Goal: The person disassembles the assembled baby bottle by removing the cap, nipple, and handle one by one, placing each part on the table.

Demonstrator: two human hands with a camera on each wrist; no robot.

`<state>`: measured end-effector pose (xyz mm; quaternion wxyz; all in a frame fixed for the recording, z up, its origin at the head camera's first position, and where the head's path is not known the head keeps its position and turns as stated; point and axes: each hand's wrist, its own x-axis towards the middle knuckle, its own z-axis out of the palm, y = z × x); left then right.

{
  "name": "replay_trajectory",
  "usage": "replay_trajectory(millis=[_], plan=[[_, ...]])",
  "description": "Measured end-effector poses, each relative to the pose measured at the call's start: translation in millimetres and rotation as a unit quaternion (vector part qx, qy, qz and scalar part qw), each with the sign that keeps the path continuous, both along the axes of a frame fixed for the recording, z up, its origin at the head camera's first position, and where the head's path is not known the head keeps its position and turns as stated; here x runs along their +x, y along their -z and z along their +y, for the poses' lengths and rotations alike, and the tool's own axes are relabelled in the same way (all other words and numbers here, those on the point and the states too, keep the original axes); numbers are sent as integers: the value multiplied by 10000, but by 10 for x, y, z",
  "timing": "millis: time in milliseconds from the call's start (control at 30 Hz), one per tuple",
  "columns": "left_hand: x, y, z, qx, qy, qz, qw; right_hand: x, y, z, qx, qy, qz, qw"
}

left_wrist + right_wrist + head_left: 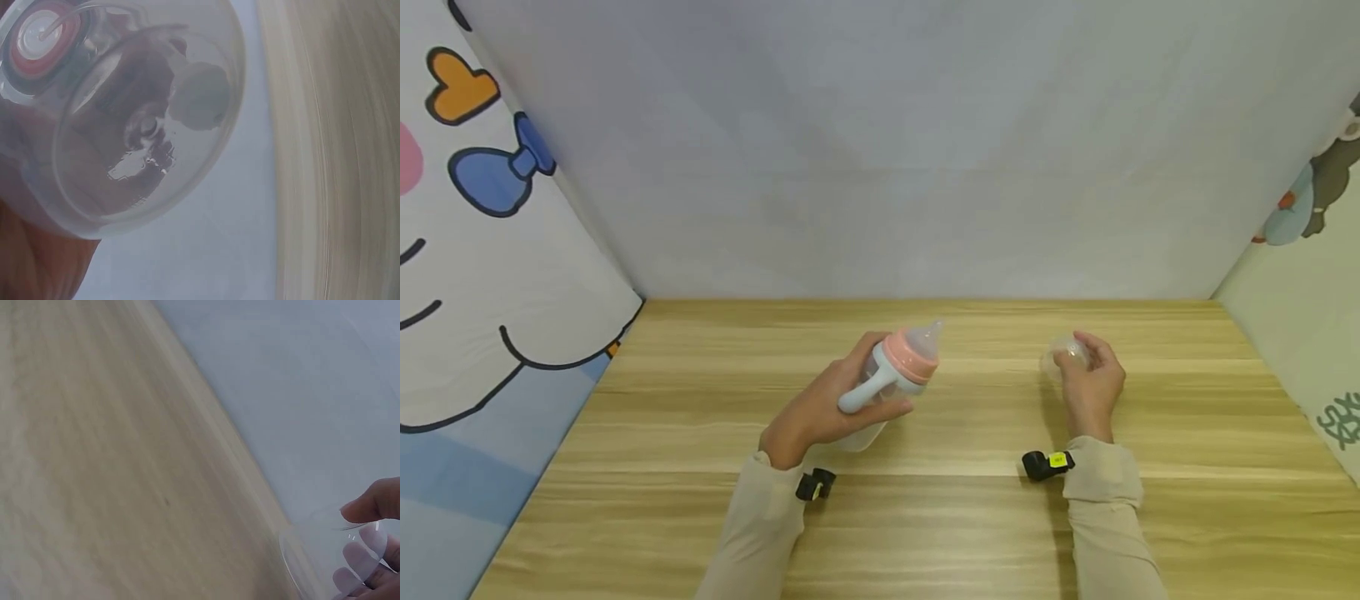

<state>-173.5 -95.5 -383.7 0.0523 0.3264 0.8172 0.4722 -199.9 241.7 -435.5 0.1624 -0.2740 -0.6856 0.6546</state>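
Observation:
My left hand (pixel 831 404) grips a clear baby bottle (pixel 865 437) with a pink collar (pixel 910 354), a pale blue handle (pixel 868 392) and a translucent teat (pixel 927 337). The bottle is tilted, its teat toward the upper right. Its see-through base (pixel 150 125) fills much of the left wrist view, and the pink ring shows through it. Over the right side of the table, my right hand (pixel 1090 387) holds a clear dome-shaped cap (pixel 1066 354) between thumb and fingers. Through the cap's wall (pixel 306 556), fingertips are visible in the right wrist view.
Both hands are above a wood-grain table (pixel 955 517). A pale grey backdrop (pixel 880 167) rises behind its far edge. Cartoon-printed cloth (pixel 512 275) hangs at the left, and another printed panel (pixel 1300 317) stands at the right.

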Motion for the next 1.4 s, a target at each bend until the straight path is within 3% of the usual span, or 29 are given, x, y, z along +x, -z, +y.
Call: replay_trajectory(millis=[300, 467, 667, 867, 1033, 1233, 1400], plan=[[5, -7, 11, -27, -46, -77, 10000, -17, 78, 11, 181, -198, 8, 9996], [-9, 16, 21, -46, -88, -115, 9999, 6, 32, 26, 480, -358, 178, 9980], [-4, 34, 23, -16, -74, -178, 9998, 92, -230, -21, 840, -434, 736, 9928], [-12, 17, 22, -20, -41, 99, 9999, 172, -593, -122, 795, -554, 1557, 9830], [-10, 17, 18, -6, -34, 93, 10000, 273, -820, -236, 737, -744, 2037, 9734], [-3, 9, 27, 68, 14, 143, 9999, 397, -989, -387, 964, -1096, 2345, 9611], [-6, 5, 28, 63, 18, 149, 9999, 438, -1045, -495, 1001, -1254, 2557, 9533]])
